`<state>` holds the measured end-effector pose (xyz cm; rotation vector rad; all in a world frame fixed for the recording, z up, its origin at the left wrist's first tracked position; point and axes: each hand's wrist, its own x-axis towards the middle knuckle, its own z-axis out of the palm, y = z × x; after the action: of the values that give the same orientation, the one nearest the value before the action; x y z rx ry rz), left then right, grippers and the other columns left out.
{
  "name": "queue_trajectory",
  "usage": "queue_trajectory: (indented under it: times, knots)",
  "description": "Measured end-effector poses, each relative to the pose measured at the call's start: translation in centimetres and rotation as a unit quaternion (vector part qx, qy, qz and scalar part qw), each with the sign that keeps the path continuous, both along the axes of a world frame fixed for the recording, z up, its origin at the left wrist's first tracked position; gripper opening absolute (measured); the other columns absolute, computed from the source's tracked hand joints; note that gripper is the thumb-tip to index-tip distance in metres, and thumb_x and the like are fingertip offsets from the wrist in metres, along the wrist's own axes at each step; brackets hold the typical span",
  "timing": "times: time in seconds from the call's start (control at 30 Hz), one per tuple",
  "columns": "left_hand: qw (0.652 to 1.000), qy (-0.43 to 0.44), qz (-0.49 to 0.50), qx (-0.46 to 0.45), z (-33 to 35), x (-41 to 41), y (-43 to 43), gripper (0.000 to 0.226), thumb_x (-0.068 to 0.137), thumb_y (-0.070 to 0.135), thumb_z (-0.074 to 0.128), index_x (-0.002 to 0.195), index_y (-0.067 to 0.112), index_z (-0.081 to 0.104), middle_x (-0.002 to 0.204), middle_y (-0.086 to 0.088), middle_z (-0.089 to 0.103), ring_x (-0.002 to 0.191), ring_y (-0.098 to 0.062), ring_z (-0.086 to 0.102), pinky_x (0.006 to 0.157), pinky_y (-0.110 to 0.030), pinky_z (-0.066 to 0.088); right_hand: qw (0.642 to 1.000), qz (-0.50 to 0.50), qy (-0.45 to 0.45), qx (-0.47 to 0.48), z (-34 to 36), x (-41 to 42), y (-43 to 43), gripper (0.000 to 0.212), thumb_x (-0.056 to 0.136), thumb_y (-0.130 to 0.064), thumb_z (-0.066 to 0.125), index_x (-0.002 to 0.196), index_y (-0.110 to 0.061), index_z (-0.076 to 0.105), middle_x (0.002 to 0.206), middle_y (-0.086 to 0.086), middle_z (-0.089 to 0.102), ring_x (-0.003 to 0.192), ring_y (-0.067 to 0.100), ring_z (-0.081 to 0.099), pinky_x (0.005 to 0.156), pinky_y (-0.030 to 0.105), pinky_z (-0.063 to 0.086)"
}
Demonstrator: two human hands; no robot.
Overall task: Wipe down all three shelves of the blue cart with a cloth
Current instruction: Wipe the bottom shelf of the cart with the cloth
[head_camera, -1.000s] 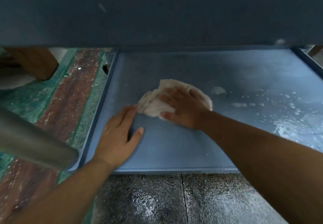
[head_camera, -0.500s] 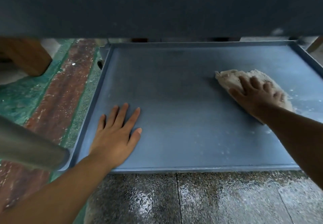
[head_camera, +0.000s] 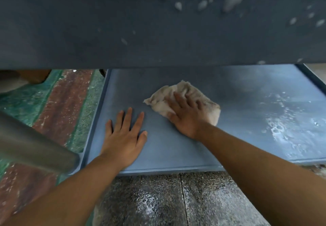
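While right hand (head_camera: 187, 118) presses cloth (head_camera: 194, 93) flat, left hand (head_camera: 123, 135) splayed on blue shelf (head_camera: 238, 102), no writing

The crumpled off-white cloth (head_camera: 187, 102) looks soft and nubbly. The blue cart shelf (head_camera: 247, 102) is smooth, matt plastic with wet, soapy patches. A dull grey metal tube (head_camera: 35, 148) stands over speckled, rough stone floor (head_camera: 176, 199).

The far part of the lower blue shelf (head_camera: 247, 88) is hidden behind the darker shelf above (head_camera: 123, 23), which fills the upper frame. The shelf's right side runs off the picture's edge. The right hand (head_camera: 187, 116) covers the middle of the cloth (head_camera: 192, 91), so the fabric beneath the palm cannot be seen. A blurred grey cart post (head_camera: 31, 148) hides the shelf's near left corner. Both forearms are cut off by the bottom edge.
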<state>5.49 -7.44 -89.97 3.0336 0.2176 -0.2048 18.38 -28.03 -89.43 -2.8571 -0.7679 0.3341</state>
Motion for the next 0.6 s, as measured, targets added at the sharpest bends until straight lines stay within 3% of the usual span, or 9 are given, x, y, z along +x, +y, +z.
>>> queue_trajectory:
  times: [0.2,0.33,0.4,0.5,0.6]
  knots:
    - [1.0,-0.014,0.004,0.026,0.2,-0.9,-0.4,0.068,0.091,0.057,0.003,0.155,0.038,-0.01,0.166,-0.002,-0.008,0.152,-0.026,-0.006,0.118,-0.055,0.009,0.992,0.129,0.005,0.007,1.0,-9.8,-3.6,0.065,0.096,-0.063,0.005,0.158,-0.042,-0.005,0.166,-0.012,-0.016,0.154,0.021,-0.013,0.12,0.047,-0.011]
    - [0.999,0.028,0.01,0.035,1.4,-1.5,-0.8,0.065,0.095,0.052,0.008,0.155,0.034,-0.009,0.165,-0.005,-0.011,0.151,-0.028,-0.006,0.117,-0.056,0.011,0.99,0.138,0.007,0.003,1.7,-10.6,-4.2,0.062,0.103,-0.056,0.018,0.159,-0.04,-0.003,0.167,-0.011,-0.015,0.154,0.02,-0.011,0.121,0.047,-0.009]
    - [0.997,0.038,0.058,0.026,2.2,-0.8,-2.1,0.064,0.1,0.044,0.019,0.157,0.026,-0.003,0.165,-0.009,-0.007,0.15,-0.031,-0.003,0.116,-0.056,0.014,0.989,0.146,0.009,-0.001,2.0,-10.3,-3.7,0.063,0.103,-0.056,0.023,0.159,-0.038,0.001,0.168,-0.009,-0.012,0.155,0.022,-0.008,0.122,0.049,-0.006]
    - [0.987,-0.066,0.114,-0.092,2.3,0.5,-6.6,0.048,0.1,0.022,0.042,0.143,0.0,0.038,0.155,-0.023,0.028,0.145,-0.035,0.022,0.116,-0.049,0.022,0.988,0.153,-0.006,-0.002,1.9,-10.1,-4.0,0.066,0.102,-0.057,0.029,0.16,-0.032,0.009,0.169,-0.004,-0.006,0.155,0.025,-0.002,0.122,0.05,-0.001]
    - [0.935,-0.206,0.135,-0.255,1.2,0.6,-9.4,0.025,0.097,0.01,0.048,0.116,0.0,0.059,0.127,-0.02,0.056,0.123,-0.036,0.048,0.106,-0.048,0.038,0.99,0.134,-0.02,0.027,1.2,-10.1,-4.5,0.069,0.101,-0.058,0.032,0.16,-0.028,0.014,0.17,-0.002,0.0,0.155,0.026,-0.001,0.123,0.05,-0.002]
